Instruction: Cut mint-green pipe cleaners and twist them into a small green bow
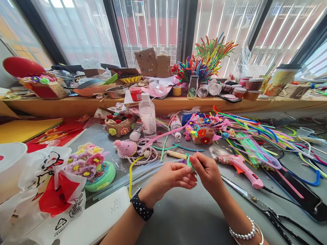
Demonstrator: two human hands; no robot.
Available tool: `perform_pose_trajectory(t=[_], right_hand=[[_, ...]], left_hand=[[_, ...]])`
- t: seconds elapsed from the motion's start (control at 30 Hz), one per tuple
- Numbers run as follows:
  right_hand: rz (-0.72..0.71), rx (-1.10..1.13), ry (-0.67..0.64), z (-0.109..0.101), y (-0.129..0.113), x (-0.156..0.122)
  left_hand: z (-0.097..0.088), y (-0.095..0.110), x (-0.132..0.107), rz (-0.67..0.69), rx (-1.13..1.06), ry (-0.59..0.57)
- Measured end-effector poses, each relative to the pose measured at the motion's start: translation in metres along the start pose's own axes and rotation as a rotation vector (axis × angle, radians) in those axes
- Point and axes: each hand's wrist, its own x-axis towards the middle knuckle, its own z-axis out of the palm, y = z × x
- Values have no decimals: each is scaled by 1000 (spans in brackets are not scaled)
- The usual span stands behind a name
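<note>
My left hand [170, 178] and my right hand [207, 170] meet over the grey table, fingers pinched together on a small green pipe-cleaner piece [189, 163]. The left wrist wears a black dotted watch band, the right a pearl bracelet. A pink glue gun [241, 165] lies just right of my right hand. A short wooden stick [176, 154] lies just beyond the fingers. A yellow pipe cleaner [130, 173] curls to the left of my left hand.
Scissors [258, 202] and a phone [293, 190] lie at the right. Loose pipe cleaners [255, 134], flower baskets [120, 125], a plastic bottle [147, 115], a pink knitted bird [125, 148] with pearls and a green flower pot [100, 177] crowd the table. A plastic bag [51, 190] sits at left.
</note>
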Motion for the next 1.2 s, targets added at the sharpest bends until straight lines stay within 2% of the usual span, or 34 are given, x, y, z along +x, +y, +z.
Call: perform_pose_trajectory(t=[0.1,0.33,0.57,0.7,0.8,0.9,0.97,1.07,1.2], right_hand=[[10,27,7,0,-2,-1],[38,48,59,4,-6,-5],[113,178,-1,-10,1,1],[51,111,-42,-16,3,3],[61,25,44,-24,4,5],[165,-137,162,-41,8,8],[230,-307,78,-54,14,11],[296,-485,-152,-67,24,12],[376,-634,-323,-69,33,11]], left_hand=[[-1,-1,0,-21,0,-27],[2,-2,1,46,-11,-6],[1,0,-1,38,65,11],[0,1,0,-4,53,-22],[0,1,2,12,22,-2],[0,2,3,78,-8,64],[0,3,4,111,-33,117],[0,4,5,146,-16,202],[-1,3,6,165,76,259]])
